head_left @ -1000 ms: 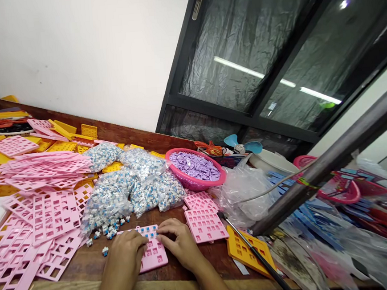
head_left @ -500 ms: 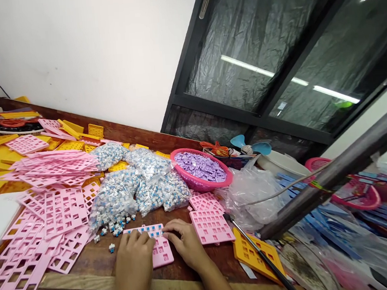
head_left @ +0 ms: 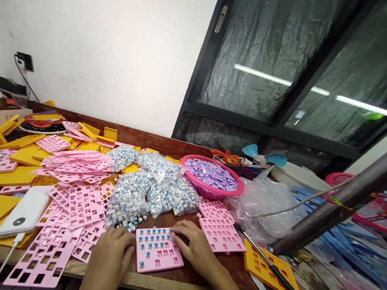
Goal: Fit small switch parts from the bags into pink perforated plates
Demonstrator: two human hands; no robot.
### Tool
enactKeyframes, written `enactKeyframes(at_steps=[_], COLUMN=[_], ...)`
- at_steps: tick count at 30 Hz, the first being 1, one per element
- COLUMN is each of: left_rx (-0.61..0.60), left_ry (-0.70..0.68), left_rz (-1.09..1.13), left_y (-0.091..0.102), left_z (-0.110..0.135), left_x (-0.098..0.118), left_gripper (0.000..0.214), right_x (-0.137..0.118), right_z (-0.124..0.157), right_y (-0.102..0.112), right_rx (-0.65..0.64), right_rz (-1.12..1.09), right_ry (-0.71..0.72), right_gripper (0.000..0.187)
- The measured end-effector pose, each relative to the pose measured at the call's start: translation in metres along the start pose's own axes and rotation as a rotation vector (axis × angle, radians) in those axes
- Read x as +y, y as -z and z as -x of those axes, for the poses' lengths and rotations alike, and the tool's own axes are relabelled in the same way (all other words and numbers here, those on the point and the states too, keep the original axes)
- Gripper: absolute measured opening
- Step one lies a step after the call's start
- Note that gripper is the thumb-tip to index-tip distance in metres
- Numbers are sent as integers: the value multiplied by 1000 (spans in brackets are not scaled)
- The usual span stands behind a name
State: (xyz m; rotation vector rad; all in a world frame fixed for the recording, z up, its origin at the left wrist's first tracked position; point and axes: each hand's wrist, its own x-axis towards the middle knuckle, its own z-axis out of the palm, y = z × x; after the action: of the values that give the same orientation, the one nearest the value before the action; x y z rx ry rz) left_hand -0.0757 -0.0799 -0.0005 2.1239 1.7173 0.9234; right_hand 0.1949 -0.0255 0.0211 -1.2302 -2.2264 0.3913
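A pink keypad panel [head_left: 166,264] lies flat on the table in front of me, its upper rows filled with blue-and-white key switches and several lower slots bare. My right hand [head_left: 195,248] grips the panel's right edge with bent fingers. Left of the panel is my left hand [head_left: 108,254], fingers bent and thumb apart, with nothing visible in it. Just beyond its fingertips are loose key switches [head_left: 132,223], partly hidden by the hand. Behind them sit clear bags of key switches [head_left: 129,197].
Pink cut-out plates [head_left: 84,205] pile up on the left beside a white power bank [head_left: 24,212]. A pink basket [head_left: 214,192] holds purple keycaps. Right of my hand lie another pink panel [head_left: 222,234], a yellow panel [head_left: 270,268] and a black rod [head_left: 270,264].
My left hand has moved off the panel to the left, uncovering its switches. My right hand stays at the panel's right side. The view has shifted left.
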Motion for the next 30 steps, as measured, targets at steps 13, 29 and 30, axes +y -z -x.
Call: enactKeyframes(at_steps=[13,29,30], left_rx=[-60,-95,-99], left_ry=[122,-103,-116], left_rz=[321,450,411], left_y=[37,18,7], left_z=[9,8,5], left_x=[-41,5,11], left_gripper=[17,24,20], right_x=[-83,-29,-23], right_z=[-94,-31,-23], right_y=[-69,-4,-1], right_rx=[-325,-106,-100], right_rz=[419,-237,-235], right_ry=[424,14,-16], right_gripper=[3,27,30])
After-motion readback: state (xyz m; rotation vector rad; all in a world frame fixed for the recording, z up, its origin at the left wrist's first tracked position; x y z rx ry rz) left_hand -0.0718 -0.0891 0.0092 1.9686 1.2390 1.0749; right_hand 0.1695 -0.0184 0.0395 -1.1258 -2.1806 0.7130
